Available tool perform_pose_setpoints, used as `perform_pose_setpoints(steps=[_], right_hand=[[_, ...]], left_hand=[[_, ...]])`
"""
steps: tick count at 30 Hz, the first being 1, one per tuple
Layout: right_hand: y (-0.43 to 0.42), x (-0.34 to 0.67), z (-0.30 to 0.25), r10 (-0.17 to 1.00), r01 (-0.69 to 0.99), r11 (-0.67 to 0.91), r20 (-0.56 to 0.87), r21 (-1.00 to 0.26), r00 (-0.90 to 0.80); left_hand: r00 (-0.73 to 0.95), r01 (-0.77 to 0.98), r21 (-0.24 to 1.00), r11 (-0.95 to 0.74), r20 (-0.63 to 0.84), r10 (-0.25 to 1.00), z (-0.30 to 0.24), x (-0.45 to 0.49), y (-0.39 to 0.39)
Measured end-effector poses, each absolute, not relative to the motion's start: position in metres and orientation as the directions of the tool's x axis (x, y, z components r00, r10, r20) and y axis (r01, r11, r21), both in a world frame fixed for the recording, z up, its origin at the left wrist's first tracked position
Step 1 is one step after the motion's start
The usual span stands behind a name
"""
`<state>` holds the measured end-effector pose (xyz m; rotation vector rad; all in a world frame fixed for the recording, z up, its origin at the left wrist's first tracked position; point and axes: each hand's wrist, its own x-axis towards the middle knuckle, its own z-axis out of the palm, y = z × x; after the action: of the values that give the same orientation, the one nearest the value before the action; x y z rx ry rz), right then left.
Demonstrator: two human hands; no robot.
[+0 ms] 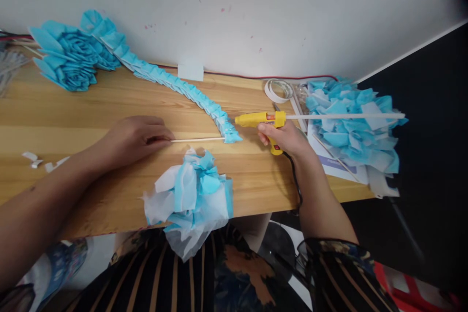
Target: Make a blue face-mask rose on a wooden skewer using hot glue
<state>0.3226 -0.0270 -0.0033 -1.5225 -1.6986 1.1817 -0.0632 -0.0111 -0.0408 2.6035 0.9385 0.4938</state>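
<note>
My right hand [283,136] grips a yellow glue gun [258,119], its nozzle pointing left, close to the tip of a blue petal garland. A long white glue stick [343,116] runs out of its back. My left hand [146,135] rests on the table, its fingers pinching the end of a thin pale stick [197,140]. The stick's other end meets the folded blue garland [183,88], which curves up and left across the table. Nearer me lies a loose heap of blue and white fabric pieces [193,185], hanging over the table edge.
Blue fabric roses [75,53] lie at the back left. A tape roll [278,91] and a big pile of blue fabric pieces [354,124] are at the right. A black cord [295,178] drops from the glue gun over the wooden table's [120,97] edge. White scraps [32,158] lie left.
</note>
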Motion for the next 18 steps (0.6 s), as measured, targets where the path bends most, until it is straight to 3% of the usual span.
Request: perform_pose_setpoints(steps=[18], right_hand=[[-0.0244, 0.3248, -0.0109, 0.969, 0.449, -0.008, -0.119, -0.894, -0.218]], left_hand=[[0.722, 0.537, 0.416, -0.734, 0.223, 0.655, -0.0427, -0.064, -0.0107]])
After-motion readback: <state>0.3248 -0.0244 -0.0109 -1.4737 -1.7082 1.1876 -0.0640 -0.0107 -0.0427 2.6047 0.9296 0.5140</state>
